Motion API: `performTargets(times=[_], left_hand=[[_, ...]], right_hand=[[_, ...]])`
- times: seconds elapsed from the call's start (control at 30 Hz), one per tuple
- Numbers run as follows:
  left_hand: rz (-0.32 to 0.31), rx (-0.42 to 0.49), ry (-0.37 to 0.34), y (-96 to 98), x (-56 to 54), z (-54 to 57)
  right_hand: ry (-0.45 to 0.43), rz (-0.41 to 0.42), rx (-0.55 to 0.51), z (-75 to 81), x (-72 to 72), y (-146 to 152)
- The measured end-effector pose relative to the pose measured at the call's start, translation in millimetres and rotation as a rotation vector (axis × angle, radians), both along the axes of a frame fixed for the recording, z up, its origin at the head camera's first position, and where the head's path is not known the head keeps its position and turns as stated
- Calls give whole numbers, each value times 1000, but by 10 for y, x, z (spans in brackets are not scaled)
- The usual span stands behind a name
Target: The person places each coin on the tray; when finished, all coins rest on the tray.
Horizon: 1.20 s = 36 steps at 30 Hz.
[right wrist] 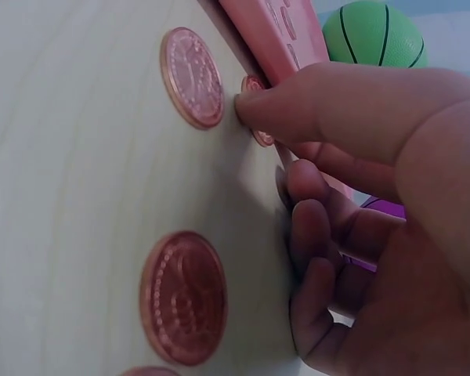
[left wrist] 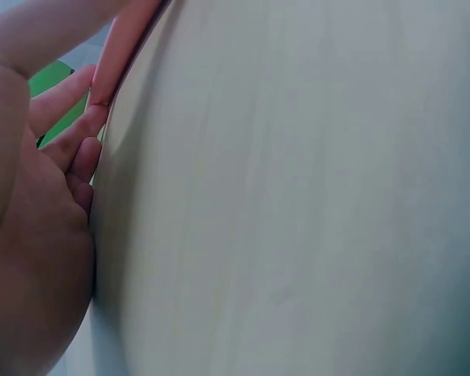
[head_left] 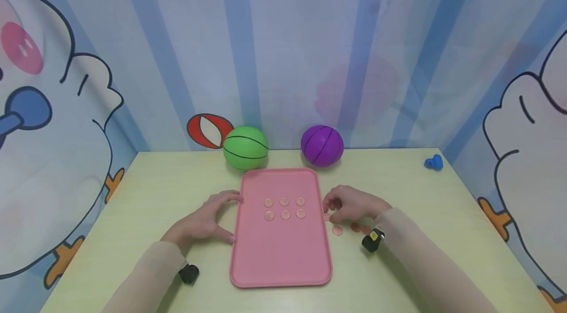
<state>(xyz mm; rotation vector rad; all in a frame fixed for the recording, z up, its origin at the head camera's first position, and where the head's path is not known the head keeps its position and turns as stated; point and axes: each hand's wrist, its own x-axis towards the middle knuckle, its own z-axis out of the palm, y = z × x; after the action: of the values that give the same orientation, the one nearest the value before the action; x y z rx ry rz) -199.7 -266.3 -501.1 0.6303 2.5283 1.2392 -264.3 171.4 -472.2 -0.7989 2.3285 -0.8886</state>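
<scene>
In the head view a pink tray [head_left: 281, 254] lies on the table, bearing coins [head_left: 285, 214] in two rows of three. The left hand [head_left: 205, 219] is at its left edge, thumb and fingers spread and touching the rim. On the other side, the right hand [head_left: 352, 203] is low over the table beside the tray's right edge. Its thumb [right wrist: 278, 110] presses on a copper coin [right wrist: 262, 139] close to the tray, with the other fingers curled behind. Nearer the wrist lie more copper coins [right wrist: 192, 78], seen large in the right wrist view.
Behind the tray sit a green ball [head_left: 245, 148] and a purple ball [head_left: 322, 145]. A small blue object [head_left: 434, 162] is at the table's far right corner. A striped cloth backdrop [head_left: 288, 57] with cartoon figures rises at the table's back edge.
</scene>
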Motion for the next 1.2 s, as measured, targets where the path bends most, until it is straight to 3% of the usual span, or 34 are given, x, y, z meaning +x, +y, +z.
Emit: performTargets(times=[0.23, 0.7, 0.97, 1.2], left_hand=[[0, -2, -5, -2, -1, -12], [3, -9, -5, -5, -1, -15], [10, -11, -1, -13, 10, -4], [13, -5, -8, -18, -11, -27]], right_hand=[[45, 49, 27, 10, -26, 14], [61, 60, 40, 38, -21, 48], [1, 68, -3, 61, 6, 37], [74, 100, 1, 53, -22, 47]])
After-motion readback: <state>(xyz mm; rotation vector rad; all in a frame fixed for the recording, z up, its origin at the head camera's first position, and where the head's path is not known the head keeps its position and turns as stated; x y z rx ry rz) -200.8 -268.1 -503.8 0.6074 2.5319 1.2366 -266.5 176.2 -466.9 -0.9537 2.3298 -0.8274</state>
